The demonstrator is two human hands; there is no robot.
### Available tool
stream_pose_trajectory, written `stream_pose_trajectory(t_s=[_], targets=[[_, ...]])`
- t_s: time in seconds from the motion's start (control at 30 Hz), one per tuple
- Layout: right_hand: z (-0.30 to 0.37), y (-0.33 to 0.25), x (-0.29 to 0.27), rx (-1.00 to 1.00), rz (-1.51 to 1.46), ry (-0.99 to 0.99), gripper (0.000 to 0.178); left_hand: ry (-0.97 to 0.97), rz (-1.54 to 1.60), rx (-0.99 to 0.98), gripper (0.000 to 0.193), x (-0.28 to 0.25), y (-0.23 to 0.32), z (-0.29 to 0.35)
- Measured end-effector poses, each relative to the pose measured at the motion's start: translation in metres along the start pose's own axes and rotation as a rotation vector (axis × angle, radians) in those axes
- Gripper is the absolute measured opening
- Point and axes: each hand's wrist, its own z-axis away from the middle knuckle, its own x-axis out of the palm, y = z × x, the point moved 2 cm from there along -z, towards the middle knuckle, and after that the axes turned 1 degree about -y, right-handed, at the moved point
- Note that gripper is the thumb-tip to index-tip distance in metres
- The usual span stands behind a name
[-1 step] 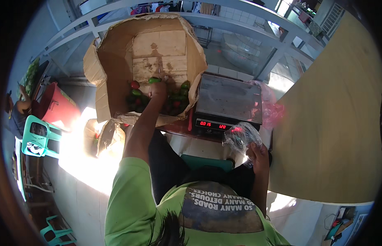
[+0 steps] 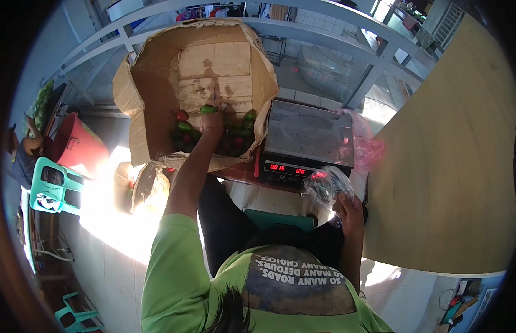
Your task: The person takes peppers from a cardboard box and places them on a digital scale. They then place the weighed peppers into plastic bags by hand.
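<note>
My left hand (image 2: 212, 122) reaches into an open cardboard box (image 2: 135, 83). Its fingers are closed around a green pepper (image 2: 208, 109), though they are partly hidden from above. Several more green peppers (image 2: 248, 125) lie in the near part of the box, with a red pepper (image 2: 182, 115) left of my hand. On the right, over my lap, my right hand (image 2: 349, 208) is closed on a crumpled clear plastic bag (image 2: 330, 182). The bag hangs at the front edge of a digital scale (image 2: 309, 133) with a lit red display.
A pink plastic bag (image 2: 369, 147) lies right of the scale. A large tan curved panel (image 2: 446, 166) stands close on my right. To the left are a red tub (image 2: 77, 141), a turquoise stool (image 2: 54, 186) and another person (image 2: 30, 147). A railing (image 2: 324, 30) runs behind the box.
</note>
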Motion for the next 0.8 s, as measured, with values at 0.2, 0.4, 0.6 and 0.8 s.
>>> stream_pose_trajectory(t_s=[0.2,0.4,0.6,0.8], targets=[[0.004,0.007,-0.021,-0.031,-0.022,0.010,0.017,-0.127,-0.029,0.139,0.052,-0.044,0.015,0.028],[0.006,0.000,-0.012,-0.053,-0.065,0.063,0.017,-0.193,0.026,-0.009,0.043,-0.021,0.024,0.030],[0.005,-0.006,-0.033,-0.080,-0.003,0.114,0.018,-0.058,0.444,-0.020,0.041,-0.050,-0.007,0.059],[0.002,-0.021,-0.070,-0.151,-0.024,0.244,0.019,0.426,1.295,0.362,0.035,-0.158,0.024,0.122]])
